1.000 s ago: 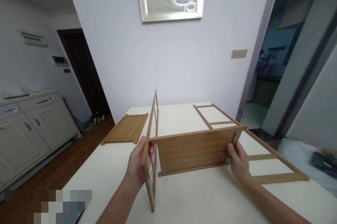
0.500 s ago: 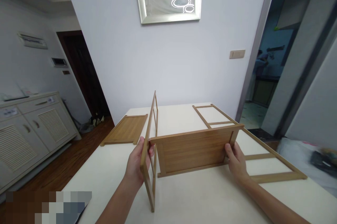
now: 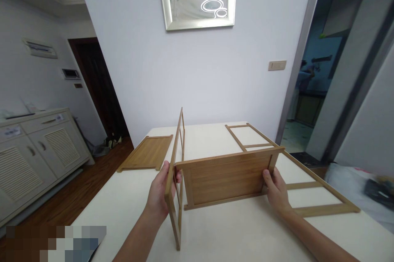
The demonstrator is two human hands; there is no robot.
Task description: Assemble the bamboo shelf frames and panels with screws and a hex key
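My left hand (image 3: 159, 191) is wrapped round a thin wooden ladder-like side frame (image 3: 170, 180), which stands on its long edge and points away from me. The right end of a wooden shelf panel (image 3: 227, 180) is gripped by my right hand (image 3: 275, 190), thumb on the near face. This panel stands on its long side, with its left end against the side frame where my left fingers are. Whether the two pieces are joined there I cannot tell. Flat on the table behind my right hand lies another wooden side frame (image 3: 320, 209).
A second wooden shelf panel (image 3: 150, 153) lies flat at the white table's (image 3: 227, 233) far left. Beyond the table is a wall with a framed picture (image 3: 200, 24). A louvred cabinet (image 3: 46, 143) stands left. Through the doorway at right a person (image 3: 303, 81) is visible.
Almost nothing differs. The whole view has shifted slightly, and both hands keep their hold on the side frame and the shelf panel.
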